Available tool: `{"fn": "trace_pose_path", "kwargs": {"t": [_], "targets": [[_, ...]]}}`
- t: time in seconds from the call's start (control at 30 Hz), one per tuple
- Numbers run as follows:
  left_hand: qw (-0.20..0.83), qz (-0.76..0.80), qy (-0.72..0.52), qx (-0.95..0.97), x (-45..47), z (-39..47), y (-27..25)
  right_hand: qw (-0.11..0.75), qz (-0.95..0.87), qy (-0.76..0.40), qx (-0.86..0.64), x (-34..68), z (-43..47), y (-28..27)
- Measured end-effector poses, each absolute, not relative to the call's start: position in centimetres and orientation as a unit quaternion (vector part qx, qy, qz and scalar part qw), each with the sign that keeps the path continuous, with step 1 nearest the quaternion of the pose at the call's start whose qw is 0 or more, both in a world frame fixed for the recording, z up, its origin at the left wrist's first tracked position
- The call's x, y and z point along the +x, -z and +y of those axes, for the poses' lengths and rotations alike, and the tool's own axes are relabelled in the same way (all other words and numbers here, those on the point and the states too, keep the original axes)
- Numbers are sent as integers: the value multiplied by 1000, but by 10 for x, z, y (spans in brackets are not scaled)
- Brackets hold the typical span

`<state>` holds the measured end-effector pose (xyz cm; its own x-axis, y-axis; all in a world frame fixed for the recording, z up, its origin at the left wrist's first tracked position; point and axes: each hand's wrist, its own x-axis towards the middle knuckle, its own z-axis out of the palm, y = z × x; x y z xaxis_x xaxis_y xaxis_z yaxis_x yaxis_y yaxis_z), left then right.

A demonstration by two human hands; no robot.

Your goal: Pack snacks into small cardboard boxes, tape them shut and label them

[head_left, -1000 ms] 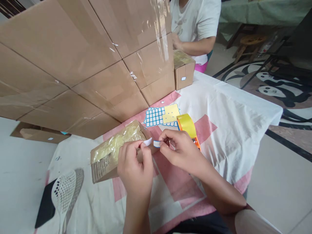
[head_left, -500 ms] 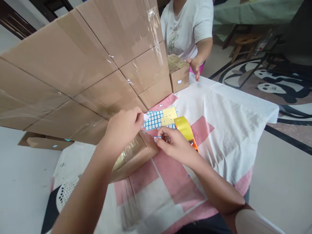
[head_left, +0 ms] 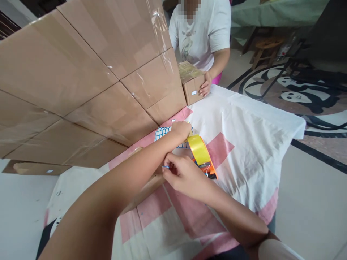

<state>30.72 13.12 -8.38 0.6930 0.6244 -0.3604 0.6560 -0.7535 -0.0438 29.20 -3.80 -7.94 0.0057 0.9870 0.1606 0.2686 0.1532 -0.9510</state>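
Note:
My left hand [head_left: 181, 130] reaches across to the far side, over sheets of blue-edged stickers [head_left: 162, 132] lying on the cloth. Its fingers point away and are mostly hidden, so their grip does not show. Close to the left forearm, my right hand [head_left: 185, 175] pinches a small blue-edged sticker [head_left: 166, 167] between thumb and forefinger. A tape dispenser [head_left: 200, 151] with a yellow roll and orange frame stands just beyond the right hand. Beneath my left forearm lies a cardboard box [head_left: 148, 189], largely covered by the arm.
Stacked cardboard boxes [head_left: 92, 79] form a tall wall on the left. Across the table a person [head_left: 200, 39] rests a hand on a small taped box [head_left: 193, 88] bearing a sticker. A pink and white cloth [head_left: 244, 144] covers the table. Another box [head_left: 40, 168] sits at far left.
My left hand has moved right and away, from above the box to the sticker sheets. My right hand has shifted slightly left and nearer. The other person's hand has closed onto the small box.

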Motion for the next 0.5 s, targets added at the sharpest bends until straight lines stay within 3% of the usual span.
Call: {"fn": "trace_pose_path", "kwargs": {"t": [0.17, 0.4, 0.5], "targets": [[39, 354, 218, 909, 301, 134, 77, 450, -595, -384, -544, 295, -35, 84], [7, 389, 147, 909, 238, 133, 25, 446, -577, -383, -567, 293, -29, 96], [92, 429, 91, 894, 175, 121, 12, 468, -558, -390, -563, 291, -25, 104]]}}
